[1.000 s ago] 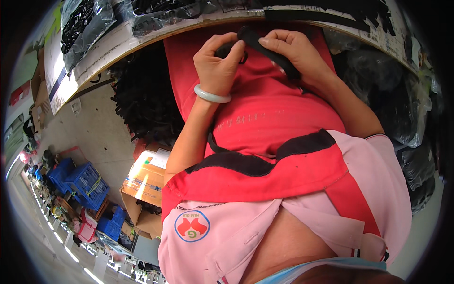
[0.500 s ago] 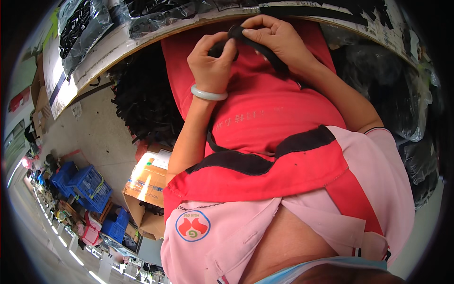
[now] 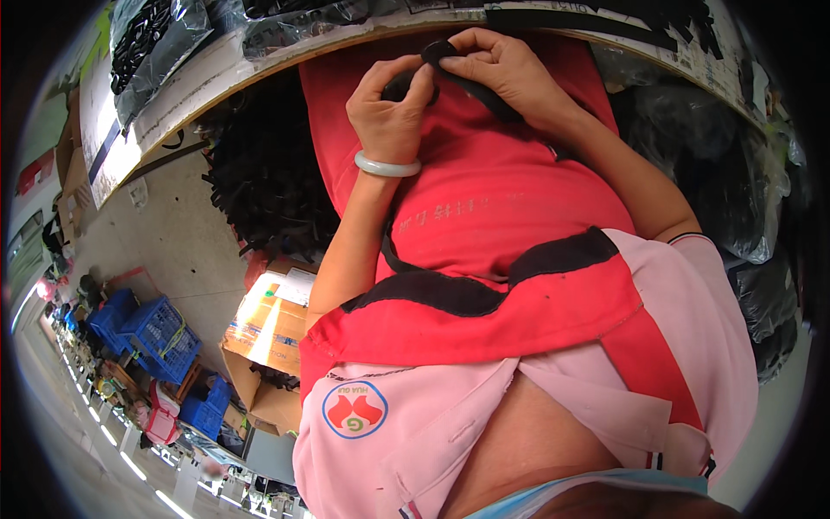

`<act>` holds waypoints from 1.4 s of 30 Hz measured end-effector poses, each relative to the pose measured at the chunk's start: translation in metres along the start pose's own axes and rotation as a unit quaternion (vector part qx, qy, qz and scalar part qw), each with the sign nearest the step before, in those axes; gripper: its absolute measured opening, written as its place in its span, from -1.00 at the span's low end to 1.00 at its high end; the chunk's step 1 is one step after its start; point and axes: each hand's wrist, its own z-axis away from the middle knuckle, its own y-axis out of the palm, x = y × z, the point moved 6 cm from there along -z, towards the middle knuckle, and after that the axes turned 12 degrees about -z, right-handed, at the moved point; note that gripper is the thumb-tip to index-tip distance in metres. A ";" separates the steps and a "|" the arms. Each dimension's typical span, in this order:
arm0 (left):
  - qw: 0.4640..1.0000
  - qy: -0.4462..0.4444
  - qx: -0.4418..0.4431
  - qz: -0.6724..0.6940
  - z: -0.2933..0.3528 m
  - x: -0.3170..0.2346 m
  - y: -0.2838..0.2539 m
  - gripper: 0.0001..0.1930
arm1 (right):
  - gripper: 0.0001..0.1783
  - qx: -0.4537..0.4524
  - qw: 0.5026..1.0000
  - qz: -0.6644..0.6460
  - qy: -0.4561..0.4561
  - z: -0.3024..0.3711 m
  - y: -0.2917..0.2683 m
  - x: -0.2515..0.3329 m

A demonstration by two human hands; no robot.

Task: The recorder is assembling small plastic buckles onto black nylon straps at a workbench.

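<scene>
A black strap (image 3: 484, 97), soft and band-like, is held up between my two hands, just short of the table edge and above my red apron (image 3: 484, 208). My left hand (image 3: 386, 111), with a pale bangle on the wrist, pinches one end of it; a dark rounded part shows inside the curled fingers. Thumb and forefinger of my right hand (image 3: 517, 76) grip the strap near a small loop at the top. From there the band trails down under the right palm. What exactly lies inside the left fingers is hidden.
Along the worktable (image 3: 216, 99) lie a clear bag of small black parts (image 3: 143, 52) and black strips (image 3: 579, 28). Under it sits a heap of black straps (image 3: 264, 173). Plastic-wrapped bundles (image 3: 700, 164) stand at right; a cardboard box (image 3: 268, 333) and blue crates (image 3: 164, 333) at left.
The loop at the top of the strap looks larger and a little higher, with my right fingers drawn closer round it. Both hands keep nearly the same place.
</scene>
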 end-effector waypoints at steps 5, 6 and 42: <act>0.998 -0.006 0.005 0.058 0.001 0.009 0.002 -0.88 | -0.67 0.020 0.999 -0.012 -0.030 0.000 0.010 0.004; 0.995 -0.056 0.038 0.072 0.002 0.016 0.006 -0.88 | -0.66 0.035 0.999 -0.012 -0.026 0.001 0.012 0.004; 0.953 -0.235 0.065 0.183 0.008 0.026 -0.002 -0.76 | -0.70 0.051 0.980 0.190 -0.004 0.016 0.007 0.022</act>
